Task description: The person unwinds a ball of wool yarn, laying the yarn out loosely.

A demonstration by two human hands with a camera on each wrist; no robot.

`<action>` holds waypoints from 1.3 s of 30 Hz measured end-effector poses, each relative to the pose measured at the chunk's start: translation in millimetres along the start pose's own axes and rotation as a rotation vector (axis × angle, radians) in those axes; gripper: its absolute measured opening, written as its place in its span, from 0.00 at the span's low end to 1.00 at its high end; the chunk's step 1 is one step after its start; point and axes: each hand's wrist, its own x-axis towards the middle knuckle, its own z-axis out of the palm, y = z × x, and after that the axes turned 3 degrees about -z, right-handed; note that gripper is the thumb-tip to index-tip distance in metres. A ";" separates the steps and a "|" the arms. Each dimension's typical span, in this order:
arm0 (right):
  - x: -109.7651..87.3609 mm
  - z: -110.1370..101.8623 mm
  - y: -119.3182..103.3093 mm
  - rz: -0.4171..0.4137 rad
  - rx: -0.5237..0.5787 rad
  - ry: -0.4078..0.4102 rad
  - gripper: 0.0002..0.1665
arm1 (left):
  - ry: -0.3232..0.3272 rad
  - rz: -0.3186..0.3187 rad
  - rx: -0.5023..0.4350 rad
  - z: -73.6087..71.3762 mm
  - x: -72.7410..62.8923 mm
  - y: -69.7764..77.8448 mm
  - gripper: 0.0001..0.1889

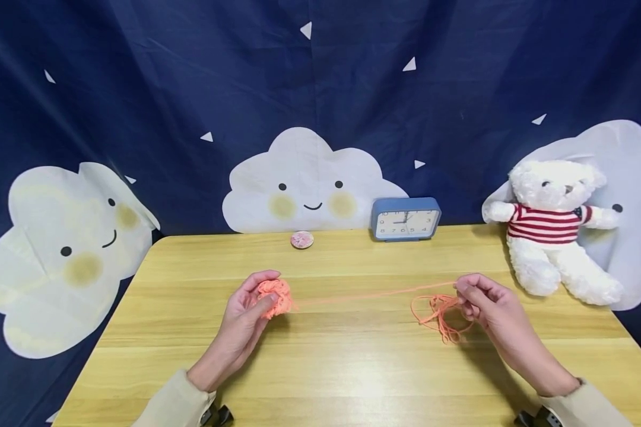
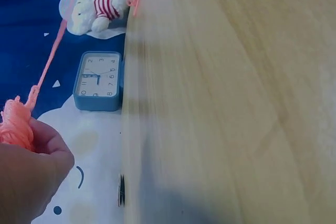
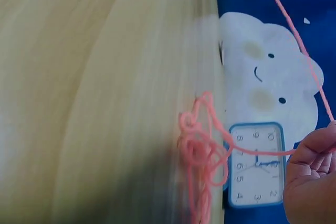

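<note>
A small bundle of coral-pink yarn (image 1: 275, 296) is gripped between the thumb and fingers of my left hand (image 1: 248, 311), above the table's left half. From it a single strand (image 1: 374, 294) runs nearly straight across to my right hand (image 1: 488, 308), where thumb and forefinger pinch it. Under the right hand, a loose tangle of the same yarn (image 1: 443, 317) lies in loops on the table; the right wrist view shows the tangle (image 3: 199, 150) joined by a strand to that hand.
The wooden table (image 1: 352, 367) ends at a dark blue curtain with smiling clouds. Along its back edge are a small round pink patterned object (image 1: 301, 239) and a blue clock (image 1: 406, 219). A white teddy bear (image 1: 558, 231) in a striped top sits at the back right.
</note>
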 end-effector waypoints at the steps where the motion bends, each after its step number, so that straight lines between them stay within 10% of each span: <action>1: -0.6 -2.9 0.4 -0.004 0.007 0.005 0.14 | 0.007 0.001 -0.002 -0.1 0.4 0.0 0.22; 15: -7.7 -42.9 7.1 0.016 0.007 0.064 0.15 | 0.038 0.024 -0.027 0.9 2.8 1.3 0.20; 24: 2.8 -62.0 5.5 0.227 -0.567 -0.017 0.13 | 0.034 0.027 -0.027 1.8 0.6 1.4 0.21; 39: 5.7 -54.9 15.8 0.189 -0.437 -0.244 0.24 | 0.030 -0.056 0.001 11.5 1.1 -3.5 0.25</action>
